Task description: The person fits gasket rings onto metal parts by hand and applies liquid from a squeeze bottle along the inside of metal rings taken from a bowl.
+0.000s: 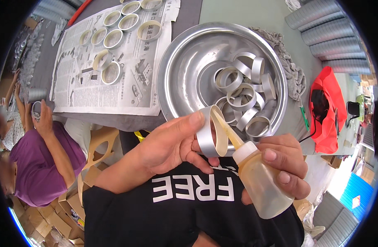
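Mid-frame, the left hand [168, 143] pinches a silver ring [204, 136], while the right hand [287, 162], lower right of centre, grips a squeeze bottle [265, 189], its nozzle [233, 137] at the ring's opening. I can see more rings [257, 69] lying in a steel basin [167, 78] at upper centre.

The table [238, 11] carries newspaper [90, 98], a metal basin [169, 61], grey cloth [294, 78].

red bag [336, 103] is seen open at right, black item [320, 103] held inside | grey cloth [294, 80] is bunched on table [228, 12] | boxes [51, 220] are heaped lower left | purple shirt [38, 173] is worn by co-worker [57, 144], left
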`<state>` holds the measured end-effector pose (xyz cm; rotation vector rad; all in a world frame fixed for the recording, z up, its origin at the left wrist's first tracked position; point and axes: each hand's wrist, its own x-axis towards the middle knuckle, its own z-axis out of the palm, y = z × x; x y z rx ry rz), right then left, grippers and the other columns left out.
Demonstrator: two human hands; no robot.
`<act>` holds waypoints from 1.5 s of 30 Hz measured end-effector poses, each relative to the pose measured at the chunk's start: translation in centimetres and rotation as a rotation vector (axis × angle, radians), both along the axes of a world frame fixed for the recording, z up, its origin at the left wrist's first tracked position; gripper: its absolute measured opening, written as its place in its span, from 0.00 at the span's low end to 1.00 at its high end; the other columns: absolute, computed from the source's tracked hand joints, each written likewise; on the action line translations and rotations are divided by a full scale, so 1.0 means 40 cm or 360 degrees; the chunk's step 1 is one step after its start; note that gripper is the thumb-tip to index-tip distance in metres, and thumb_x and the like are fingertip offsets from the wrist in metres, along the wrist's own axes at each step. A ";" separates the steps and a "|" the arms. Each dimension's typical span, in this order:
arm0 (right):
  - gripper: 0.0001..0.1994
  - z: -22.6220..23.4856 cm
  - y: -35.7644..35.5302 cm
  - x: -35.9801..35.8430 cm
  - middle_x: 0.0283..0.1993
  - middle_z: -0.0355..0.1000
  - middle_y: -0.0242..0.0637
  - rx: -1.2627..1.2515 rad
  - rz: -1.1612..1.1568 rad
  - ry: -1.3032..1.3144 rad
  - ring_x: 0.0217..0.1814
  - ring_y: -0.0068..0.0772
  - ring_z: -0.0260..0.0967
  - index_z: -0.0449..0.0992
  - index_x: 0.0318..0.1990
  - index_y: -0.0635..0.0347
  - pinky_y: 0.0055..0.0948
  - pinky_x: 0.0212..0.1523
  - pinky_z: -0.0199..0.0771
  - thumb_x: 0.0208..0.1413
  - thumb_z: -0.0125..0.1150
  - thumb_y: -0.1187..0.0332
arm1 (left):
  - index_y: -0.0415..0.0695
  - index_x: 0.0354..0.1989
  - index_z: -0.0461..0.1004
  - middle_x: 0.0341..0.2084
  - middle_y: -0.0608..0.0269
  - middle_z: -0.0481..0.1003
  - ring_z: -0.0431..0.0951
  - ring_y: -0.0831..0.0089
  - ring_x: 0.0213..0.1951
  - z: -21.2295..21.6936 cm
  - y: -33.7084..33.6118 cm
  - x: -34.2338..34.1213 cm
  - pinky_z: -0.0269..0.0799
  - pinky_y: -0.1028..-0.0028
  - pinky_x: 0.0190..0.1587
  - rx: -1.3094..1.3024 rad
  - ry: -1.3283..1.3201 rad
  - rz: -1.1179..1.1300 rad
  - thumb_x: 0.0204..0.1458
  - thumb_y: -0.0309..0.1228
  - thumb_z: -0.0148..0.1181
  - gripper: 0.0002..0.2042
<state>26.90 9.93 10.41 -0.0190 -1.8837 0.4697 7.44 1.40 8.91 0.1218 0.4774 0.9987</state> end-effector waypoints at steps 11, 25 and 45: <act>0.34 0.020 -0.011 0.042 0.42 0.66 0.53 -0.0286 0.0119 -0.0217 0.26 0.40 0.68 0.58 0.51 0.63 0.31 0.21 0.72 0.44 0.66 0.50 | 0.42 0.55 0.60 0.45 0.61 0.64 0.70 0.74 0.46 0.026 -0.003 0.007 0.76 0.75 0.43 0.0446 0.0780 0.0287 0.37 0.19 0.69 0.34; 0.30 0.025 0.024 0.028 0.30 0.66 0.48 -0.1436 -0.0136 0.0150 0.30 0.38 0.67 0.60 0.41 0.71 0.27 0.30 0.70 0.38 0.64 0.55 | 0.42 0.40 0.77 0.44 0.56 0.65 0.70 0.67 0.46 0.012 0.003 0.025 0.72 0.74 0.42 0.1554 0.1965 0.0643 0.35 0.16 0.64 0.19; 0.27 -0.043 0.108 0.094 0.37 0.68 0.45 -0.2612 0.0889 0.0821 0.13 0.22 0.59 0.64 0.46 0.69 0.19 0.14 0.61 0.60 0.40 0.48 | 0.46 0.49 0.71 0.40 0.58 0.66 0.71 0.68 0.39 -0.038 -0.063 -0.139 0.75 0.74 0.34 0.0678 0.2939 0.0744 0.31 0.29 0.68 0.29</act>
